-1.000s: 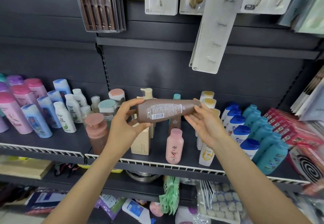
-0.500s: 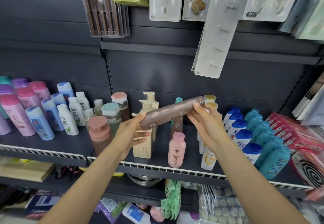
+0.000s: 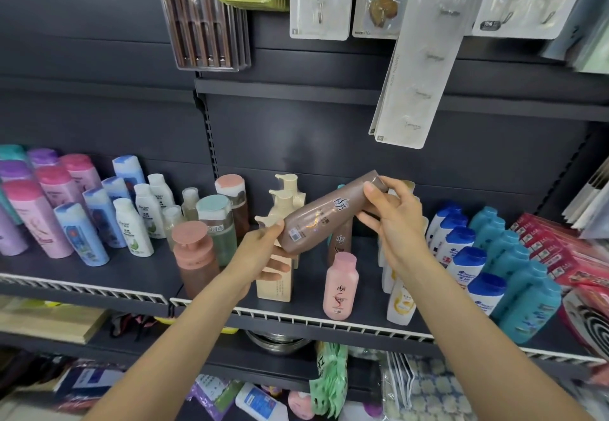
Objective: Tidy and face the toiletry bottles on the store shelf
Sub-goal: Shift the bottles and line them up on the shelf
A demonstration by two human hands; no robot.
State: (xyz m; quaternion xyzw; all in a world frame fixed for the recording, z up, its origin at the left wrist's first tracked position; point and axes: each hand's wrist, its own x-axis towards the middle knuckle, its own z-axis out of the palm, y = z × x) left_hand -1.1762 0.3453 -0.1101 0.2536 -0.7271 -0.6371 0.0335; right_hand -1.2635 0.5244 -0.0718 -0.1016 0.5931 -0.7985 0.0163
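Store shelf (image 3: 99,267) during facing of toiletry stock. A brown shampoo bottle (image 3: 324,214) is held in the air above the middle of the shelf, tilted with its cap end up and to the right. The left hand (image 3: 260,261) pinches the base end between thumb and fingertips; the right hand (image 3: 393,219) holds the cap end with thumb and fingers curled round it, so both grips are closed on the one bottle. Compared with a second ago, when the bottle lay roughly level with its white printed back label and barcode toward the viewer, it has been rotated about its long axis and raised at the cap end; the front, bearing large white characters, now faces outward. The front face has thus been found, and what likely remains is to bring the bottle upright and set it down with that face forward. A second brown bottle (image 3: 341,244) stands directly behind and below it, just behind a pink bottle (image 3: 340,284) at the shelf edge, which suggests the open spot beside these as its place. Cream pump bottles (image 3: 285,196) stand just to the left.
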